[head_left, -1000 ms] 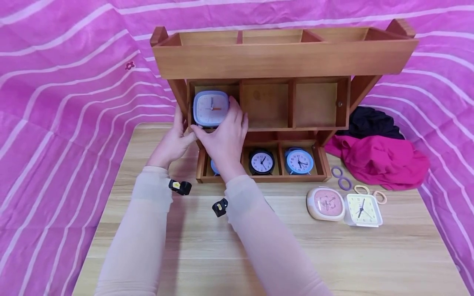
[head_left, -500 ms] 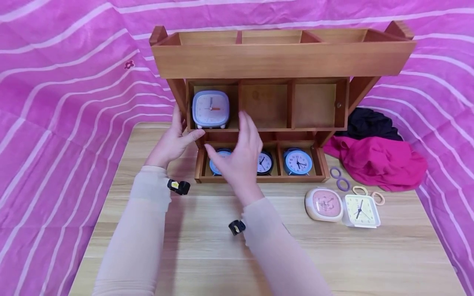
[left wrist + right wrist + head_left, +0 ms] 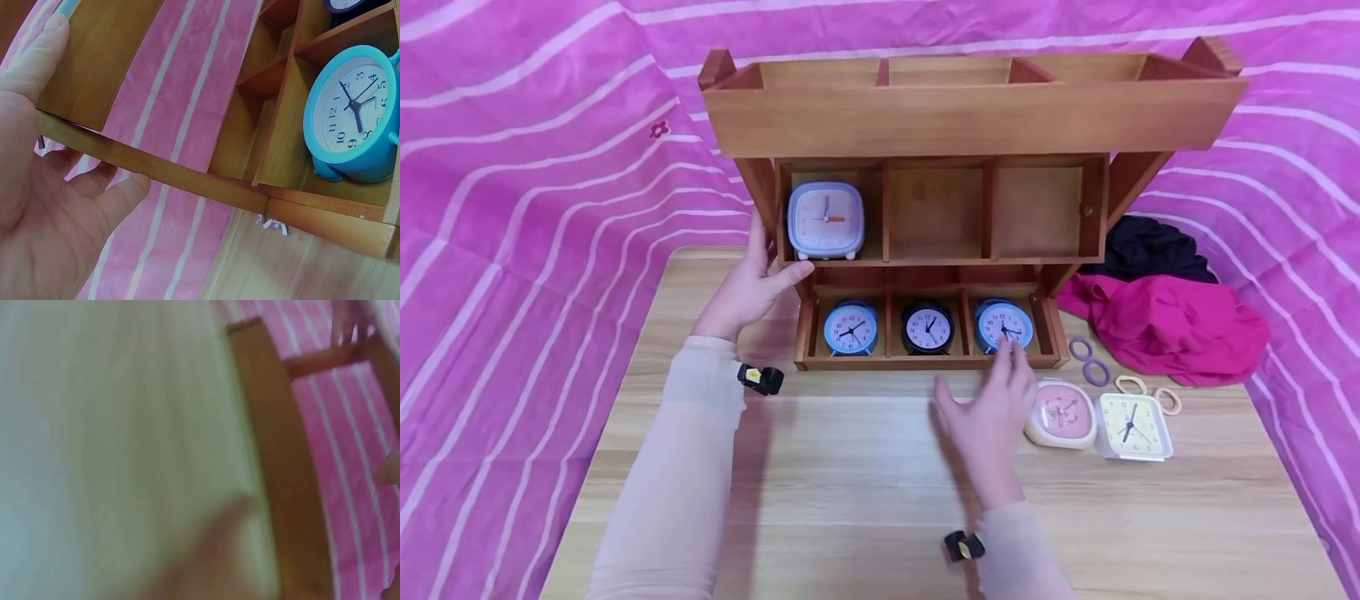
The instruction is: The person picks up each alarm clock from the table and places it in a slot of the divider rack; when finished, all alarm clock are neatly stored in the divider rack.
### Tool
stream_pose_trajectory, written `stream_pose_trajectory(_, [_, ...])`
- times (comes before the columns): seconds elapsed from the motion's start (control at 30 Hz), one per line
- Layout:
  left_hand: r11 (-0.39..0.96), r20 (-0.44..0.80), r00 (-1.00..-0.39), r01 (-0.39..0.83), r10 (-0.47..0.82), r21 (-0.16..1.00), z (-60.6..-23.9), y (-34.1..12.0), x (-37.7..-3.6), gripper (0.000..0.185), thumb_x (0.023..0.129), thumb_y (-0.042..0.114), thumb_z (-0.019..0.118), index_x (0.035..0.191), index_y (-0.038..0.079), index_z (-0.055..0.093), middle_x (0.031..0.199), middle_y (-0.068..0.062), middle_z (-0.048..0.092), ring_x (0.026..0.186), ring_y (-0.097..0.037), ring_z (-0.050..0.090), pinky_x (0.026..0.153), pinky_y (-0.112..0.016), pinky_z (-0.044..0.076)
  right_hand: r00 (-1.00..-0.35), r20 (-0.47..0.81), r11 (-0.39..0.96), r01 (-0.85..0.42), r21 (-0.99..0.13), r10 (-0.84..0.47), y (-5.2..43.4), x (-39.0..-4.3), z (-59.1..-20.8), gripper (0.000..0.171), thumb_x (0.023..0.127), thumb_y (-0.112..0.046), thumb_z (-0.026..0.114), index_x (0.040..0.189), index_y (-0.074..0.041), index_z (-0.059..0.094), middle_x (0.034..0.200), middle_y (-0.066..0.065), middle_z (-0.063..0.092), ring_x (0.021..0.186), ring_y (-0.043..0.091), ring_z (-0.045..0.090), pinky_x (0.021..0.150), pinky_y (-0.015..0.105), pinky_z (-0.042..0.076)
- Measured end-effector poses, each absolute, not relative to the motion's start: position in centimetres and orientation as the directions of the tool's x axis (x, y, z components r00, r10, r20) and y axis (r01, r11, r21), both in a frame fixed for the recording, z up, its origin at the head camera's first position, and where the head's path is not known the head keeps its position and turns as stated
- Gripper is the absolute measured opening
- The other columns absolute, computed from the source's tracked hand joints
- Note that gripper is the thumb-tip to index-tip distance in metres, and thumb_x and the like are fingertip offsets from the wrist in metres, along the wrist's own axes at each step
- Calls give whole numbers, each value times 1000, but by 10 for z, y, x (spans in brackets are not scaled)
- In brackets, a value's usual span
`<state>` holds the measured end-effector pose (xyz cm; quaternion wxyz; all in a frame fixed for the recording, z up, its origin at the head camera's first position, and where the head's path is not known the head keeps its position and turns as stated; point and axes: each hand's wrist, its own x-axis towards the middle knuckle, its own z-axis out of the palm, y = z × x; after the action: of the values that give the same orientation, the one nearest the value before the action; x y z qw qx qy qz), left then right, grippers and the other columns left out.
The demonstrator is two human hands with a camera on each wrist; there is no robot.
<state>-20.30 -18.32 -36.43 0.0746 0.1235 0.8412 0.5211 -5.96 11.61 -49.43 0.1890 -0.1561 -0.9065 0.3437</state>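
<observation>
A tiered wooden shelf (image 3: 973, 121) with three rows of compartments stands at the back. My left hand (image 3: 745, 287) grips the left side of its middle tier, thumb at the front and fingers around the outer side in the left wrist view. A lilac-rimmed square clock (image 3: 826, 220) sits in that tier's left compartment, beside the hand. My right hand (image 3: 992, 417) is over the table with fingers spread, holding nothing, just left of a pink-faced clock (image 3: 1062, 414). Its fingertips overlap the right blue clock (image 3: 1004, 321) in the head view. The right wrist view is blurred.
The bottom tier also holds another blue clock (image 3: 851, 328) and a black clock (image 3: 927, 327). A white square clock (image 3: 1132, 425), purple rings (image 3: 1096, 372) and beige rings (image 3: 1167, 401) lie on the right. Behind them are magenta cloth (image 3: 1165, 325) and black cloth (image 3: 1150, 250).
My right hand has let go of the lilac-rimmed clock and moved down and right to beside the pink-faced clock. My left hand has stayed at the shelf's side.
</observation>
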Motion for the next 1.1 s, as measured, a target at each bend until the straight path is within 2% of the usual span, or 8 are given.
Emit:
stream_pose_trajectory(0.1, [445,-19,-960,112,278,889,-362,-183,-202,104,102,22,67,166,34,-14,176,-5,1,160,-34,11,129,-49,12,-862,163,706,269,-656,480,142,-43,-505,108,76,-46,88,161,-9,34,164,22,30,148,49,23,115,73,21])
stream_pose_trajectory(0.2, [450,-27,-961,104,274,887,-360,-183,-201,104,102,23,68,166,35,-15,176,-4,1,160,-34,11,129,-49,13,-835,147,698,331,-635,530,165,-29,-515,105,76,-42,88,160,-6,36,162,26,29,147,51,20,114,73,16])
stream_pose_trajectory(0.37, [452,-38,-964,89,265,888,-359,-184,-200,106,102,25,68,165,36,-16,176,-3,-1,160,-35,10,129,-52,13,-826,104,693,388,-608,554,187,-10,-526,103,77,-36,87,159,-4,34,164,26,24,147,53,18,114,73,18])
stream_pose_trajectory(0.63, [464,-52,-964,77,259,883,-358,-182,-198,104,102,26,68,165,36,-15,176,-4,1,160,-36,12,128,-56,15,-813,90,660,397,-638,576,201,0,-534,93,77,-28,89,156,-13,43,165,26,24,140,57,29,106,74,35])
stream_pose_trajectory(1.1, [423,6,-961,127,276,897,-365,-183,-203,104,102,18,68,167,28,-12,176,-5,1,160,-34,12,129,-48,14,-778,135,622,371,-690,614,210,0,-538,86,68,-26,96,145,-18,59,157,23,38,138,50,34,101,68,40])
